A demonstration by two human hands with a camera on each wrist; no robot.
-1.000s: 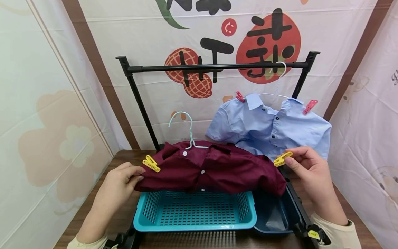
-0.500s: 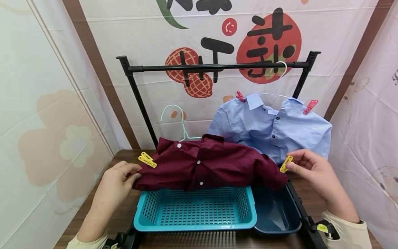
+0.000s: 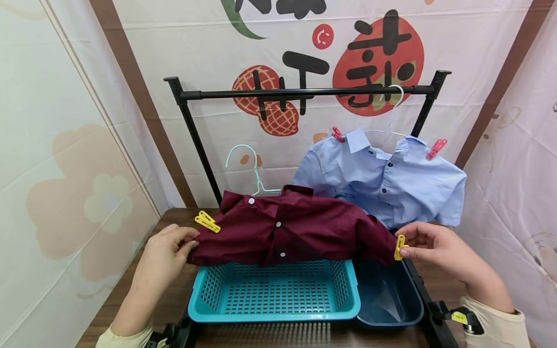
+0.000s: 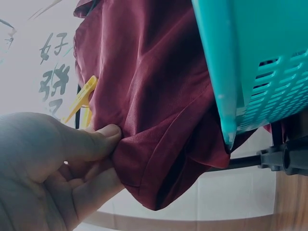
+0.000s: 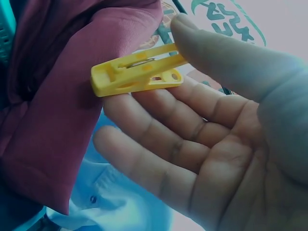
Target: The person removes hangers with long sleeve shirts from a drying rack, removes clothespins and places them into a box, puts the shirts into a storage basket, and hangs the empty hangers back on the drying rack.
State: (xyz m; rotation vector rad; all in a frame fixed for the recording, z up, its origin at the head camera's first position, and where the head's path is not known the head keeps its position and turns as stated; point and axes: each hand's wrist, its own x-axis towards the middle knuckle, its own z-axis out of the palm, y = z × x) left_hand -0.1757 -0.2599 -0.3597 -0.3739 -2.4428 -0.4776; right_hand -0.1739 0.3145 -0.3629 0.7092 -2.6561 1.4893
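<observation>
A maroon shirt (image 3: 322,227) with white buttons hangs loosely on a pale mint wire hanger (image 3: 257,176), whose hook stands free in the air. My left hand (image 3: 163,261) pinches the shirt's left sleeve edge between thumb and fingers. Just above it, a yellow clothespin (image 3: 207,221) is clipped at the shoulder. My right hand (image 3: 439,251) pinches another yellow clothespin (image 5: 137,70) between thumb and fingers. In the right wrist view its tip meets the edge of the maroon cloth; whether it bites the cloth I cannot tell.
Behind stands a black rack (image 3: 304,93). A light blue shirt (image 3: 391,179) with red clothespins (image 3: 436,149) hangs there on a white hanger (image 3: 393,111). A turquoise basket (image 3: 274,316) sits below the maroon shirt, beside a dark blue bin (image 3: 387,299), on a wooden table (image 3: 169,295).
My right hand has lowered and turned the yellow clothespin upright, bringing it to the maroon sleeve. The maroon shirt and its hanger have shifted slightly left and up. The left hand has barely moved.
</observation>
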